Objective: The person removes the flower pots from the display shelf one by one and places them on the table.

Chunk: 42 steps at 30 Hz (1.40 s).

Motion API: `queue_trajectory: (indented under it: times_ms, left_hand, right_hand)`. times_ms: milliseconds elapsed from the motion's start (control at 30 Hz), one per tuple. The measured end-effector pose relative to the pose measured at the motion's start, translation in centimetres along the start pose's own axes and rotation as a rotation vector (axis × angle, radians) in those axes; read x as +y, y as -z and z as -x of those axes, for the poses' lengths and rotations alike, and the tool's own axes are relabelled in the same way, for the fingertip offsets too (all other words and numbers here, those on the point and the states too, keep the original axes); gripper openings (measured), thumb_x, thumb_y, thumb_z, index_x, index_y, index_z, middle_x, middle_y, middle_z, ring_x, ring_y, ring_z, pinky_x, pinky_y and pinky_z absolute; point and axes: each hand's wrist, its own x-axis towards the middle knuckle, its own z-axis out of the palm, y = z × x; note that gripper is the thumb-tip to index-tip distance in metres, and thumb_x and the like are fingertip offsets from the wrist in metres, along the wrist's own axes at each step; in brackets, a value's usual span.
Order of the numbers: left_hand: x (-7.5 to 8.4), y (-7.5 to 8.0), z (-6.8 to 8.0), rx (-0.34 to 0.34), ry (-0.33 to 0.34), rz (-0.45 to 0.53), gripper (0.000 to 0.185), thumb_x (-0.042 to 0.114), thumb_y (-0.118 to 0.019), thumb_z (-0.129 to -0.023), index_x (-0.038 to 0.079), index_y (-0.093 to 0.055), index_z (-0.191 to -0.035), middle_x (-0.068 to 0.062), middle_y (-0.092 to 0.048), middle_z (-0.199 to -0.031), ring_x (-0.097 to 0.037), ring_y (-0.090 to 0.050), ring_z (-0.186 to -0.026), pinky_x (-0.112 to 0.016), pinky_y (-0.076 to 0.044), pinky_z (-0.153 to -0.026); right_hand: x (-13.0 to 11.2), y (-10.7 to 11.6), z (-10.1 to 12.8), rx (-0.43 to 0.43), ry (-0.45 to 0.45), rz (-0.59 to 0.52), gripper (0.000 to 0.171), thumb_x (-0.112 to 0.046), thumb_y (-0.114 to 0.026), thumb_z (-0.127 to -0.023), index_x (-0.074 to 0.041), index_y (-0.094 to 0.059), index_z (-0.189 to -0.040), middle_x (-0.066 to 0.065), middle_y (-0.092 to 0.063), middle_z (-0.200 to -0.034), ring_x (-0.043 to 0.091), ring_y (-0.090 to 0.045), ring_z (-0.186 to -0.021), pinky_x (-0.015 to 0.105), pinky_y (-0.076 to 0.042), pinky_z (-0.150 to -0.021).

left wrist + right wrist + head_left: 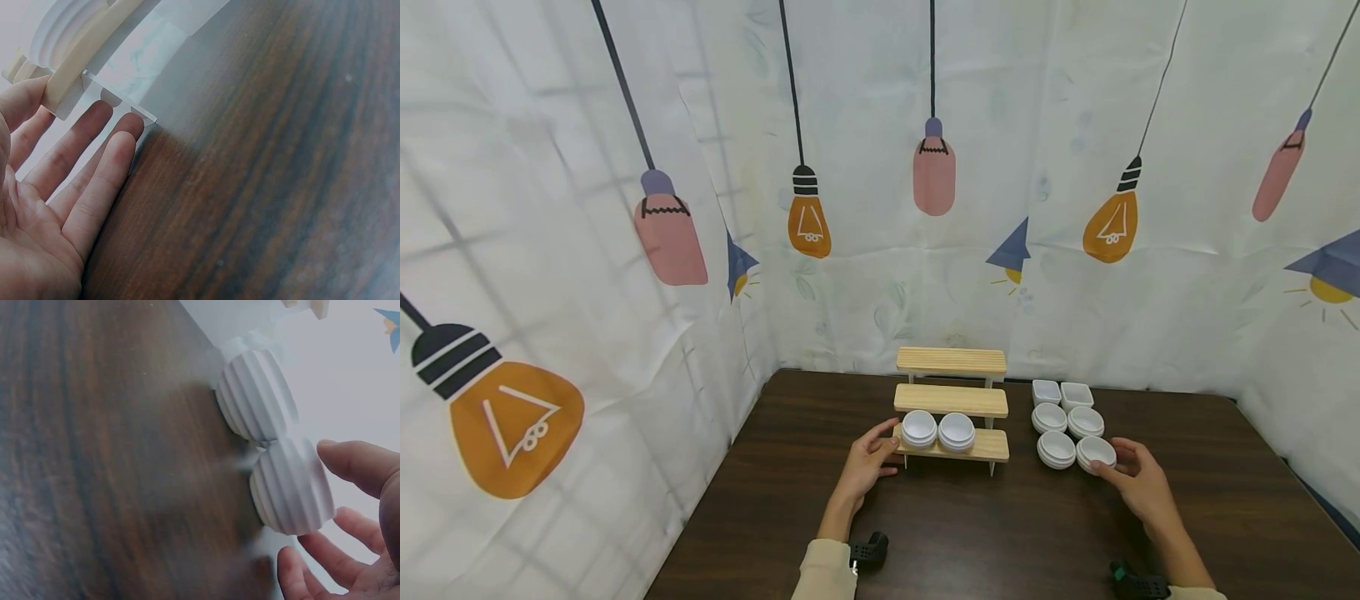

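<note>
1. While the left hand (pixel 867 461) rests with straight, relaxed fingers against the left end of the wooden step shelf (pixel 953 403), it clamps on nothing; the left wrist view shows the fingers (pixel 87 156) flat beside the shelf's bottom board, the thumb touching its edge

2. On the bottom step two white ribbed bowls already sit side by side, the left bowl (pixel 919 427) and the right bowl (pixel 957 431); the middle and top steps carry nothing

3. To the right of the shelf six more dishes wait on the dark wooden table (pixel 970 533): four round ones in two rows and two square dishes (pixel 1062 392) at the back

4. Spread around the nearest round bowl (pixel 1095 453), the right hand (pixel 1138 483) has thumb and fingers to either side; the right wrist view shows a gap, so no grip is closed yet

5. As a judgement, the loading looks about a quarter done; six dishes and two steps remain
</note>
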Motion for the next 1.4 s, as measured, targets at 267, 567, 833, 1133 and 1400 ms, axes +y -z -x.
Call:
queue_trajectory:
  times_ms: [267,567,833,1133,1400]
  left_hand:
    - [0.1,-0.1,0.0,0.001,-0.007,0.001,0.049,0.028,-0.063,-0.103,0.015,-0.053,-0.150,-0.017,-0.071,-0.122,-0.024,-0.069,-0.108,-0.036,-0.062,-0.079]
    - [-0.1,-0.1,0.0,-0.012,-0.019,0.007,0.049,0.027,-0.061,-0.104,0.011,-0.052,-0.150,-0.018,-0.072,-0.119,-0.033,-0.072,-0.101,-0.038,-0.062,-0.078]
    - [0.1,-0.2,0.1,-0.006,-0.006,0.005,0.050,0.029,-0.063,-0.104,0.014,-0.052,-0.150,-0.016,-0.072,-0.120,-0.033,-0.072,-0.103,-0.039,-0.062,-0.080]
    - [0.2,-0.3,0.0,-0.006,-0.009,0.008,0.050,0.029,-0.062,-0.104,0.014,-0.052,-0.150,-0.020,-0.072,-0.121,-0.036,-0.072,-0.104,-0.042,-0.062,-0.081]
    - [0.2,-0.1,-0.1,0.007,0.002,0.000,0.049,0.028,-0.062,-0.104,0.013,-0.053,-0.150,-0.017,-0.072,-0.120,-0.039,-0.071,-0.105,-0.040,-0.062,-0.080]
  right_hand:
    - [-1.0,0.9,0.1,-0.020,-0.018,0.010,0.080,-0.044,-0.065,-0.100,0.001,-0.029,-0.156,0.033,-0.038,-0.153,0.048,-0.045,-0.135,0.020,-0.044,-0.077]
    - [-3.2,0.7,1.3,0.077,0.084,0.042,0.069,-0.037,-0.068,-0.100,0.000,-0.039,-0.151,0.030,-0.046,-0.149,0.045,-0.046,-0.131,0.028,-0.043,-0.090]
    - [-5.6,-1.3,2.5,0.134,0.255,-0.039,0.054,-0.026,-0.072,-0.098,0.000,-0.051,-0.141,0.017,-0.061,-0.133,0.007,-0.057,-0.111,0.003,-0.041,-0.084]
    - [-7.2,-4.8,2.9,0.041,0.314,-0.107,0.051,-0.022,-0.074,-0.096,-0.001,-0.054,-0.138,0.019,-0.060,-0.133,0.009,-0.061,-0.106,0.012,-0.049,-0.084]
    - [-8.7,-7.8,2.8,-0.053,0.321,-0.157,0.048,-0.018,-0.074,-0.096,-0.006,-0.055,-0.138,0.017,-0.061,-0.134,0.027,-0.059,-0.113,0.021,-0.052,-0.087]
